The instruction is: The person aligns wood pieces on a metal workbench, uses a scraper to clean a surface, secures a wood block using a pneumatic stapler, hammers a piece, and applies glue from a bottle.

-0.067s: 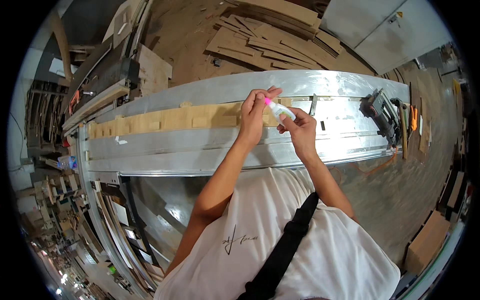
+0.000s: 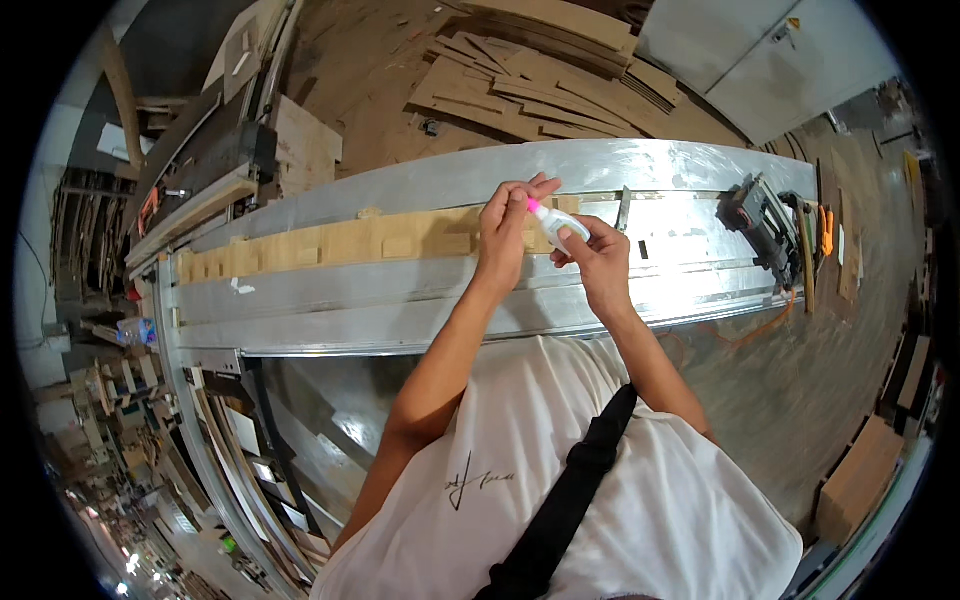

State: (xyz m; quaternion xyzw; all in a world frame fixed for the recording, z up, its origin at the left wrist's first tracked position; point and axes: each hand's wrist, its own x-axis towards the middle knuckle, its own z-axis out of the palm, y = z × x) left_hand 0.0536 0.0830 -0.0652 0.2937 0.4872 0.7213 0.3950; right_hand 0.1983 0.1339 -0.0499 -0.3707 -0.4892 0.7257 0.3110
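Over the metal bench, a small white squeeze bottle [image 2: 551,226] with a pink cap [image 2: 533,204] is tilted between my two hands. My right hand [image 2: 598,258] is closed round the bottle's body, thumb on its near side. My left hand [image 2: 506,228] pinches at the pink cap with thumb and forefinger, while its other fingers stretch out to the right. Beneath and left of the hands runs a long pale wooden strip [image 2: 350,240] with small blocks along it. Part of the strip is hidden by my left hand.
A dark power tool [image 2: 762,228] stands at the right end of the metal bench [image 2: 680,165]. Beside it lies an orange-handled tool [image 2: 827,233]. A thin metal piece [image 2: 624,208] lies right of my hands. Brown boards [image 2: 530,90] are piled on the floor beyond.
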